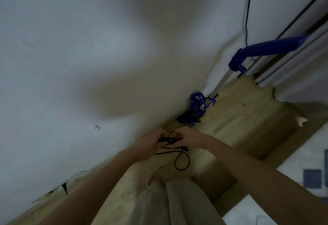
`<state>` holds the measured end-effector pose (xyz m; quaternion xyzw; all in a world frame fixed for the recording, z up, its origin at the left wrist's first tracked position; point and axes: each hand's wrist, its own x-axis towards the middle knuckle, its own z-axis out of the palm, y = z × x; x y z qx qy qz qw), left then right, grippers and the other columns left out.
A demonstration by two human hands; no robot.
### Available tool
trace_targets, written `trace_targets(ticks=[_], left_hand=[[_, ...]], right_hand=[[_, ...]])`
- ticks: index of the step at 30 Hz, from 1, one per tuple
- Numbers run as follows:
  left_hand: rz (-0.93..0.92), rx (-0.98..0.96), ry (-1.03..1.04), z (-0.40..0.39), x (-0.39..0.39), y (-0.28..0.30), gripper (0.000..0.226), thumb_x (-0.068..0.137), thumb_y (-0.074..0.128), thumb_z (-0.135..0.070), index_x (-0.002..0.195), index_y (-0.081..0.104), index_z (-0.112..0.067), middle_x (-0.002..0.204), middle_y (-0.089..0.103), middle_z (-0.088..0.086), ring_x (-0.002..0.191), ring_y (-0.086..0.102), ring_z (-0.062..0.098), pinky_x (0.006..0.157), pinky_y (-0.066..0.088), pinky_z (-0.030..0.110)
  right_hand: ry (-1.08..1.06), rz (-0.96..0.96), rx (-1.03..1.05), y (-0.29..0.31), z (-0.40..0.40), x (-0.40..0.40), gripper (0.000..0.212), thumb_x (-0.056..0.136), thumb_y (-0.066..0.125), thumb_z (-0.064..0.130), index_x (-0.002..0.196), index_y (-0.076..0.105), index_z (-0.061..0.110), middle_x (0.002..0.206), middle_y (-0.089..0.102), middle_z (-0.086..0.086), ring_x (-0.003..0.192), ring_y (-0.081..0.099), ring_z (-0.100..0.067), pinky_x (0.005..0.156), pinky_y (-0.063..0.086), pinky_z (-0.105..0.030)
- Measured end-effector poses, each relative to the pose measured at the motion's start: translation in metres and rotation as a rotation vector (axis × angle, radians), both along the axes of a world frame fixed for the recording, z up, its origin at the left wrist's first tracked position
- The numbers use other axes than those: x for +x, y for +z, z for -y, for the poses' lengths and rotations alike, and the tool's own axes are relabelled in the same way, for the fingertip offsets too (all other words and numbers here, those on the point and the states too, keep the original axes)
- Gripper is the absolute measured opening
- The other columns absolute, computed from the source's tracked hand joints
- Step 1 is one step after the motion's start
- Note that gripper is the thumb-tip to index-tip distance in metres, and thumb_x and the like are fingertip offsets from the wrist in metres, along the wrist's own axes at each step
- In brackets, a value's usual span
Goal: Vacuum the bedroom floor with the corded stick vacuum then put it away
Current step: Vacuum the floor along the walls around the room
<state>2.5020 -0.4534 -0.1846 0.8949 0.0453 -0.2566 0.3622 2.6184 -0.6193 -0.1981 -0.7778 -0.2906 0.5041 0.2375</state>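
The white wall fills the far left, meeting the light wooden floor. The blue corded stick vacuum stands upright against the wall, just beyond both hands. The left hand and right hand each grip a bundle of the black power cord, fingers curled around it; loose loops hang below toward the floor.

Vacuum leans against wall, beyond hands.
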Motion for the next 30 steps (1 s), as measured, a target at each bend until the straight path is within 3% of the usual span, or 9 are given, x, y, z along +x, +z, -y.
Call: trace_targets(ticks=[4,8,11,13,17,20,24,27,30], left_hand=[[-0.031,-0.127,-0.129,0.005,0.013,0.007,0.047,0.099,0.036,-0.052,0.117,0.061,-0.017,0.093,0.065,0.002,0.080,0.058,0.017,0.071,0.045,0.032],[0.097,-0.096,-0.224,0.020,0.042,0.021,0.033,0.104,0.040,-0.024,0.088,0.064,-0.009,0.067,0.053,-0.005,0.061,0.053,0.010,0.053,0.031,0.016],[0.124,0.074,-0.200,0.031,0.064,0.031,0.034,0.105,0.035,-0.028,0.109,0.064,-0.010,0.093,0.063,0.004,0.086,0.061,0.019,0.060,0.031,0.017],[0.093,0.073,-0.088,0.037,0.083,0.037,0.033,0.105,0.035,-0.031,0.117,0.061,-0.017,0.106,0.065,0.003,0.094,0.060,0.020,0.068,0.036,0.023],[0.117,0.020,0.088,0.050,0.119,0.067,0.033,0.103,0.037,-0.032,0.074,0.048,-0.021,0.070,0.053,-0.002,0.068,0.051,0.019,0.053,0.032,0.023],[0.109,0.027,0.199,0.058,0.139,0.082,0.031,0.103,0.039,-0.031,0.077,0.048,-0.016,0.078,0.057,0.007,0.070,0.053,0.021,0.055,0.034,0.024],[0.120,0.066,0.242,0.070,0.156,0.088,0.028,0.102,0.040,-0.034,0.091,0.055,-0.013,0.085,0.060,0.010,0.072,0.055,0.021,0.051,0.031,0.019],[0.121,0.101,0.168,0.084,0.167,0.091,0.027,0.100,0.045,-0.040,0.097,0.057,-0.017,0.084,0.059,0.001,0.068,0.052,0.012,0.054,0.035,0.020],[0.167,0.180,0.111,0.093,0.176,0.091,0.021,0.099,0.046,-0.043,0.092,0.053,-0.024,0.077,0.052,-0.007,0.065,0.047,0.009,0.052,0.031,0.020]], right_hand=[[-0.134,0.071,0.081,0.009,0.018,0.001,0.022,0.084,0.072,0.021,0.099,0.066,0.005,0.085,0.062,-0.001,0.071,0.057,-0.012,0.066,0.048,-0.027],[-0.291,0.160,0.118,0.018,0.038,0.000,0.015,0.087,0.069,0.014,0.099,0.067,0.006,0.082,0.059,0.007,0.070,0.055,-0.004,0.064,0.044,-0.014],[-0.333,0.290,0.135,0.035,0.052,0.013,0.019,0.089,0.066,0.013,0.108,0.065,0.010,0.098,0.064,0.000,0.088,0.061,-0.014,0.081,0.050,-0.029],[-0.306,0.452,0.112,0.058,0.058,0.032,0.025,0.090,0.062,0.013,0.115,0.061,0.010,0.108,0.063,-0.005,0.097,0.058,-0.018,0.083,0.047,-0.029],[-0.172,1.020,0.156,0.121,0.064,0.086,0.026,0.085,0.063,0.012,0.111,0.062,0.009,0.111,0.062,-0.006,0.103,0.057,-0.023,0.091,0.042,-0.032],[-0.066,1.297,0.062,0.174,0.071,0.135,0.032,0.087,0.062,0.020,0.118,0.059,0.010,0.116,0.060,-0.007,0.113,0.053,-0.025,0.104,0.035,-0.036],[0.140,1.288,-0.326,0.217,0.075,0.190,0.045,0.089,0.058,0.036,0.125,0.049,0.013,0.122,0.054,-0.006,0.116,0.049,-0.025,0.096,0.035,-0.034],[0.209,1.127,-0.581,0.228,0.078,0.213,0.040,0.090,0.058,0.042,0.119,0.056,0.014,0.092,0.056,0.003,0.082,0.056,-0.016,0.060,0.035,-0.025],[0.171,0.886,-0.646,0.228,0.089,0.227,0.039,0.088,0.064,0.040,0.114,0.058,0.012,0.076,0.053,0.003,0.064,0.053,-0.013,0.051,0.035,-0.024]])
